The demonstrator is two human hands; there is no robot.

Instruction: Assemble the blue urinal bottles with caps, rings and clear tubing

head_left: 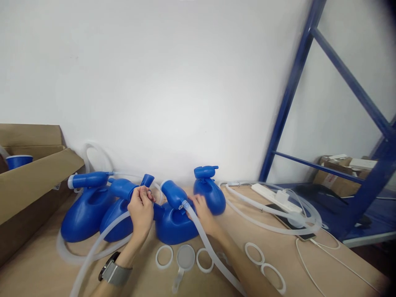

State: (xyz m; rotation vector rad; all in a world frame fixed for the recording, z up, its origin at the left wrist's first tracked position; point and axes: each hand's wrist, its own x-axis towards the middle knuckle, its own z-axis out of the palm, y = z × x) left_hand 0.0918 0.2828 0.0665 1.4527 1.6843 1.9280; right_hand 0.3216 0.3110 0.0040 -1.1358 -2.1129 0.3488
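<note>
Head view, item one: blue middle bottle (pixel 177 233), standing on the tabletop (pixel 37 268) between my hands; landmark for all entries below. Hollow plastic by its look: probably light, stiff and smooth enough to slide under dry fingers. Best hold, I judge: the raised handle bar.

Item two: blue wide-mouthed head (pixel 174 194), directly above the middle bottle. Likely rigid and light; I would take it round the barrel.

Item three: translucent tube (pixel 204 237), fixed to that head and running toward me past the bottle's right. Apparently soft, springy, apt to drag.

Grip: my left hand (pixel 142 204), at the bottle's left, has fingers curled together; what they clamp, I cannot tell. My right hand (pixel 201 210), at its right, bends behind the tube, fingertips hidden; closure unclear.

Surroundings: white rings (pixel 157 258) and a handled disc (pixel 186 258) before the bottle; cardboard box (pixel 40 177) far left of it; power strip (pixel 272 198) and blue rack (pixel 291 90) right; pale wall (pixel 185 82) behind.
</note>
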